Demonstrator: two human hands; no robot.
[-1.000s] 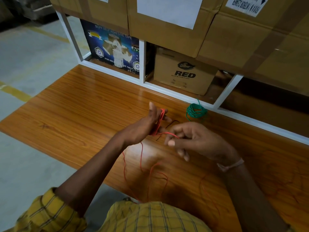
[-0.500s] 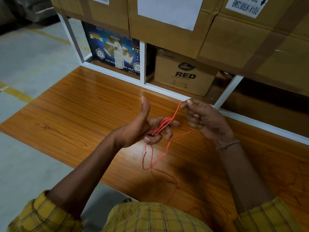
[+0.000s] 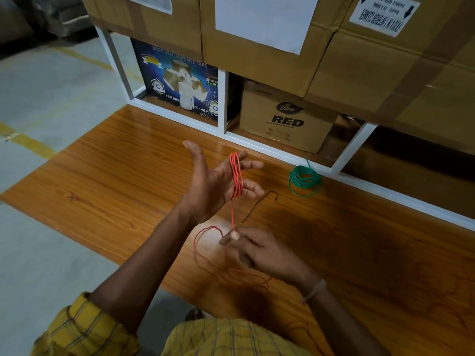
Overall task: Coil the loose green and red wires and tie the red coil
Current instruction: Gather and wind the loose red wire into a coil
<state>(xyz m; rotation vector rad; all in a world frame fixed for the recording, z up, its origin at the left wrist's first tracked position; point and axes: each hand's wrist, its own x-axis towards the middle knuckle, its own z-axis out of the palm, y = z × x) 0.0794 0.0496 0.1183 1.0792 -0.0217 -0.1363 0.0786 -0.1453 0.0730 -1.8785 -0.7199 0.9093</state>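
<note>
Several turns of red wire point(image 3: 236, 177) are wrapped around the spread fingers of my left hand point(image 3: 214, 183), held palm-up above the wooden table point(image 3: 108, 176). One strand runs straight down to my right hand point(image 3: 259, 250), which pinches it between thumb and forefinger. The loose remainder of the red wire loops over the table under and beside my right hand. The green wire point(image 3: 304, 179) lies coiled on the table near the white shelf frame, untouched. A short dark tie wire point(image 3: 259, 205) lies on the table between my hands.
A white shelf frame point(image 3: 257, 146) runs along the table's back edge, holding a blue tape box point(image 3: 180, 80) and a brown "RED" carton point(image 3: 288, 119). Large cardboard boxes point(image 3: 257, 34) stack above. The table's left edge drops to grey floor point(image 3: 51, 98).
My right hand has swung from up near the left fingertips down toward me, pulling the strand taut. My left hand opened its fingers wider with another turn laid on.
</note>
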